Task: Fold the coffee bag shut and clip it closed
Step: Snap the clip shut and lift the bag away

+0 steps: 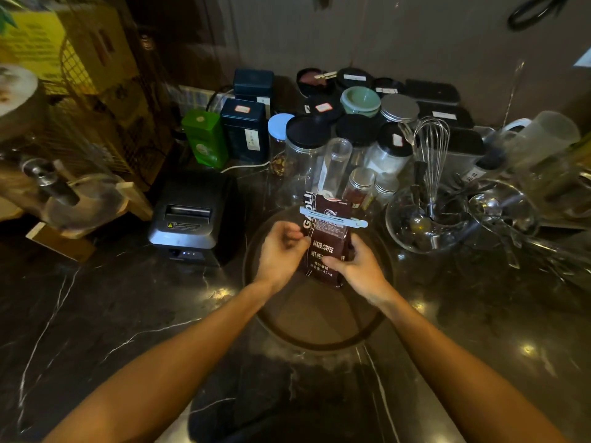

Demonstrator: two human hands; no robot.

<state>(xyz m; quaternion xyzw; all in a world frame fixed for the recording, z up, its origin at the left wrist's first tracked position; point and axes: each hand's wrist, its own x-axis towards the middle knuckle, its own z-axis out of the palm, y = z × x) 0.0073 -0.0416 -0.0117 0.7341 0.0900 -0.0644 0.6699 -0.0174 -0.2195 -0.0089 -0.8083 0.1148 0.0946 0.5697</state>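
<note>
Dark marble counter (128, 314), jars (307, 148) behind clipped coffee bag (323, 247).

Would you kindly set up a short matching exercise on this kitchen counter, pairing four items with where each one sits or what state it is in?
Items
1. coffee bag
2. white bag clip
3. wire whisk
4. receipt printer

Places or states
A. standing in a glass bowl at the right
B. held upright over the round tray by the left hand and right hand
C. on the counter left of the tray
D. clamped across the bag near its top

Pairs: 1-B, 2-D, 3-A, 4-C
</note>
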